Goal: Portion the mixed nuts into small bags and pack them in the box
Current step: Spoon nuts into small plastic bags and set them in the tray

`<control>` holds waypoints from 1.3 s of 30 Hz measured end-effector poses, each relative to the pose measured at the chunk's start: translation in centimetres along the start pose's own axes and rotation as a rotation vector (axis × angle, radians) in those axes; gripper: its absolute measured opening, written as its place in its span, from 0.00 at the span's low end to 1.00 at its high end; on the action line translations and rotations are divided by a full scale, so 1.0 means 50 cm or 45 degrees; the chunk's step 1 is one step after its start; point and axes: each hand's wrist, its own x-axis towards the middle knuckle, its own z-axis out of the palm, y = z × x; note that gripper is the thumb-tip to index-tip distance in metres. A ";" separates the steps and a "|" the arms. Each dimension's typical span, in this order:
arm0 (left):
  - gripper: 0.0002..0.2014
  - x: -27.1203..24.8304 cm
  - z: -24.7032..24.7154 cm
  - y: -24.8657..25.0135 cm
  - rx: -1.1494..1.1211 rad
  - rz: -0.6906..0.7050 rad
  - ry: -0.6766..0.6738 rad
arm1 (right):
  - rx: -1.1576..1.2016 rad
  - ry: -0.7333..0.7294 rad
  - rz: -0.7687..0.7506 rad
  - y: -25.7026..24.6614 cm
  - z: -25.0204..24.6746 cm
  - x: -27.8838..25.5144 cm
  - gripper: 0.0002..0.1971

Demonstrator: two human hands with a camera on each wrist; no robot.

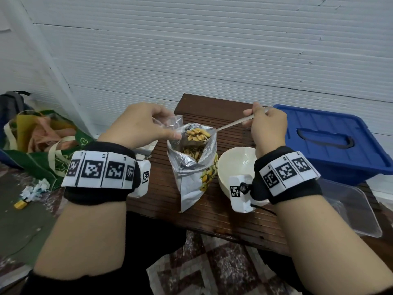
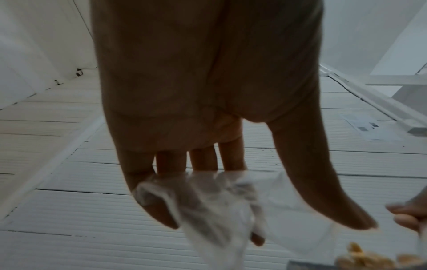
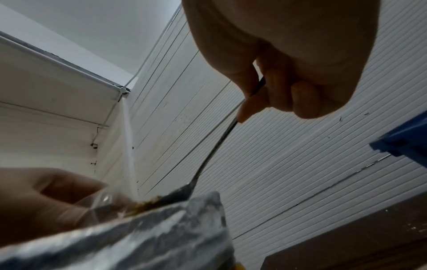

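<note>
The right hand (image 1: 265, 128) pinches a metal spoon (image 1: 225, 125) heaped with nuts, handle running rightward, bowl just right of the small clear plastic bag (image 1: 173, 122) gripped by the left hand (image 1: 138, 124), above the open foil nut pouch (image 1: 193, 165) on the desk (image 1: 223, 220).

Head view evenly lit w/ edge distortion; wrist views dim, soft, fingers (image 2: 323, 201) backlit.

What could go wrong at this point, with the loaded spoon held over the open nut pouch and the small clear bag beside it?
1. The spoon is heaped with nuts; tipping it could drop some onto the table.
2. The left hand pinches the small clear bag, whose mouth looks crumpled in the left wrist view, so nuts may miss it.
3. The nut pouch stands unsupported; a nudge might topple it.
</note>
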 end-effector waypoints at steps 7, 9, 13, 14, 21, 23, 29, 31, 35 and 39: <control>0.24 0.003 0.019 0.008 0.002 0.044 -0.115 | -0.003 -0.037 -0.045 -0.023 0.003 0.003 0.21; 0.25 0.004 0.026 0.010 -0.002 0.062 -0.127 | -0.038 -0.059 -0.064 -0.024 0.012 0.002 0.21; 0.25 0.007 0.035 0.013 0.004 0.068 -0.133 | -0.055 -0.090 -0.082 -0.026 0.022 0.000 0.21; 0.25 0.007 0.038 0.014 0.008 0.067 -0.135 | -0.055 -0.099 -0.078 -0.028 0.023 0.000 0.20; 0.24 0.013 0.049 0.018 0.028 0.058 -0.124 | -0.026 -0.157 -0.116 -0.039 0.035 -0.010 0.19; 0.24 0.013 0.052 0.020 0.041 0.063 -0.106 | -0.014 -0.168 -0.147 -0.040 0.040 -0.014 0.18; 0.18 0.012 0.053 0.022 0.005 0.068 -0.065 | 0.039 -0.178 -0.218 -0.042 0.038 -0.015 0.18; 0.18 0.012 0.054 0.022 -0.006 0.082 -0.059 | 0.042 -0.199 -0.243 -0.043 0.038 -0.018 0.18; 0.12 0.012 0.057 0.026 -0.038 0.093 -0.021 | 0.097 -0.266 -0.340 -0.046 0.041 -0.026 0.16; 0.13 0.013 0.053 0.021 -0.110 0.100 -0.007 | 0.226 -0.324 -0.519 -0.050 0.031 -0.033 0.13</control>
